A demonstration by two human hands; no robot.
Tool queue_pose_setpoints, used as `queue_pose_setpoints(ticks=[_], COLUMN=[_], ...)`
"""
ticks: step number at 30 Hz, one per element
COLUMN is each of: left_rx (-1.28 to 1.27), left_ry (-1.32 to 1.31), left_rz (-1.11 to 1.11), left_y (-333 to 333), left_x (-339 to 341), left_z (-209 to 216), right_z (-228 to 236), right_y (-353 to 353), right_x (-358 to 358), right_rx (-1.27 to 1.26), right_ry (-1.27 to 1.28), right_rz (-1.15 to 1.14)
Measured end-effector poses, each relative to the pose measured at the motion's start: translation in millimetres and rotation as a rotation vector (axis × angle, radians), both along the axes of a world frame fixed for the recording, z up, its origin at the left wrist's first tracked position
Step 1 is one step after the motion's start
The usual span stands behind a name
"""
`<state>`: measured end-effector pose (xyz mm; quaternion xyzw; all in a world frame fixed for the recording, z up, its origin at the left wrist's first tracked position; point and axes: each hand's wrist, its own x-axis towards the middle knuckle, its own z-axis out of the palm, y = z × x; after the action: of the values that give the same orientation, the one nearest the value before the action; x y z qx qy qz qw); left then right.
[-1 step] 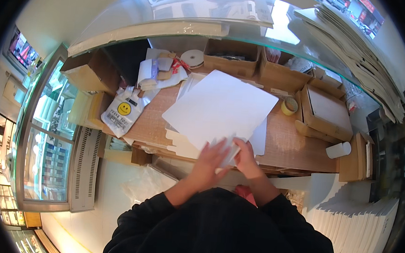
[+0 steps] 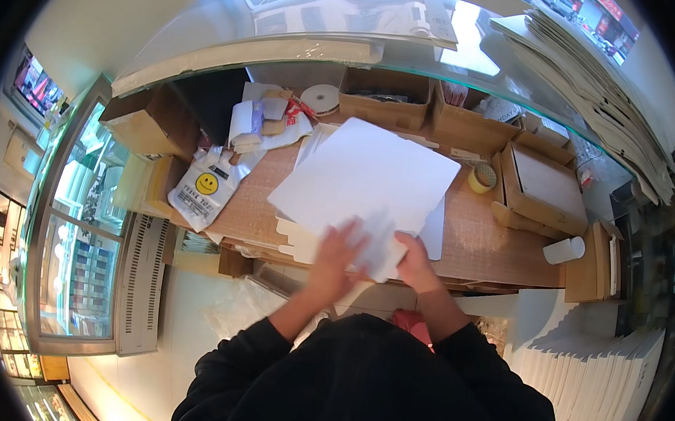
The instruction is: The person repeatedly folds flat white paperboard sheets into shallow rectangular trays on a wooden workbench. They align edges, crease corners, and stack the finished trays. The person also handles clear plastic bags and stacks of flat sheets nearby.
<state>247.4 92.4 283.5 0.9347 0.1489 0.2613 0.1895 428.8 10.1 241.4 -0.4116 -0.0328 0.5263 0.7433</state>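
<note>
A large white sheet of paper or thin card (image 2: 368,170) lies turned at an angle on a pile of other sheets on the wooden desk. Its near corner reaches over the desk's front edge. My right hand (image 2: 418,265) pinches the sheet's near right edge between thumb and fingers. My left hand (image 2: 338,261), blurred by motion, is at the near left edge of the same sheet, fingers stretched out and apart. Cream-coloured flat card (image 2: 303,247) with a notched edge sticks out below the pile on the left.
On the desk (image 2: 491,249) stand a tape roll (image 2: 481,177), a white cylinder (image 2: 564,250) and a cardboard box (image 2: 546,186). A smiley plastic bag (image 2: 206,187) lies left. Open boxes (image 2: 384,96) line the back beneath a glass shelf (image 2: 411,55). White stacked goods (image 2: 591,392) stand lower right.
My left hand has moved left and slightly nearer me, apart from my right hand. The white sheet has shifted a little left, and its near corner is more exposed.
</note>
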Motion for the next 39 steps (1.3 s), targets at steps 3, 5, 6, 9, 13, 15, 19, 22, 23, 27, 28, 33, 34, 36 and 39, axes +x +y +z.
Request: queue_pose_setpoints(ticks=[3, 5, 6, 9, 13, 15, 19, 22, 23, 27, 28, 33, 34, 36, 39], left_rx=[0.026, -0.302, -0.532, -0.751, -0.445, -0.614, -0.736, -0.876, -0.953, -1.682, -1.750, -1.692, -1.623, -1.391, -1.019], left_ry=[-0.157, -0.066, 0.063, -0.074, 0.043, 0.136, 0.118, 0.101, 0.087, 0.043, 0.070, -0.097, -0.103, -0.067, 0.145], left_rz=[0.606, 0.752, 0.724, 0.623, 0.610, 0.701, 0.630, 0.575, 0.554, 0.250, 0.187, 0.020, -0.067, -0.303, -0.437], left_y=[102, 164, 188, 224, 237, 238, 234, 225, 221, 201, 193, 102, 81, 39, -10], left_x=[-16, -29, -34, -36, -32, -30, -27, -32, -37, -49, -48, -10, 1, 19, 37], left_z=[-43, -74, -88, -133, -169, -174, -154, -120, -109, -72, -65, -17, 1, 42, 111], right_z=[-31, -45, -50, -70, -100, -109, -105, -83, -74, -41, -36, -13, -4, 23, 76], right_y=[-5, 6, 16, 39, 33, 23, 12, 8, 3, -44, -63, -168, -192, -241, -310], right_x=[43, 59, 62, 61, 57, 58, 53, 40, 37, 36, 34, 23, 26, 25, 11], right_rx=[-0.040, -0.093, -0.127, -0.368, -0.874, -0.884, -0.694, -0.524, -0.425, -0.345, -0.361, -0.315, -0.368, -0.553, -0.452], right_ry=[0.127, 0.119, -0.030, -0.746, -1.430, -1.197, -0.765, -0.454, -0.301, -0.353, -0.460, -0.436, -0.454, -0.418, -0.494], right_rz=[0.225, 0.294, 0.215, -0.024, -0.225, -0.068, 0.121, -0.142, -0.228, -0.131, -0.087, -0.180, -0.173, -0.167, -0.379])
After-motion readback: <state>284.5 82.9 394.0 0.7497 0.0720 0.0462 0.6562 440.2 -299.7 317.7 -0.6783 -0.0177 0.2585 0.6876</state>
